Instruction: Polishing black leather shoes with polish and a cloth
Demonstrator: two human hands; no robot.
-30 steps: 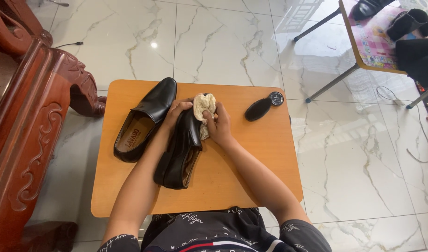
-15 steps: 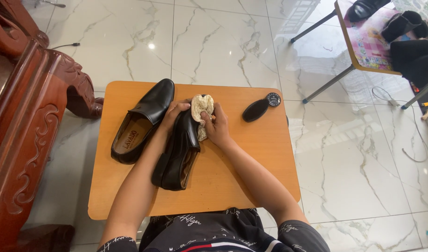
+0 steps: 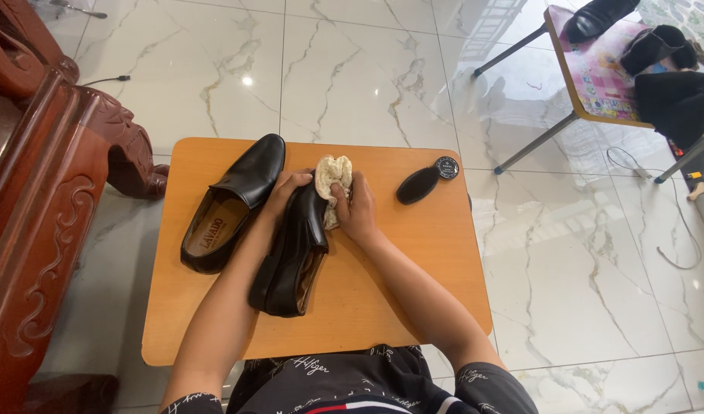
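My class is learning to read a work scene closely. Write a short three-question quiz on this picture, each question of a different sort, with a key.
1. True or false: the right hand presses a cream cloth against the toe end of the black shoe lying on its side.
2. Multiple choice: where is the second shoe?
A. on the floor
B. upright on the orange table, to the person's left of the held shoe
C. on the chair
3. Fill in: the left hand steadies the shoe, while a black ____ with a round cap lies further right on the table, untouched.

Key: 1 true; 2 B; 3 bottle.
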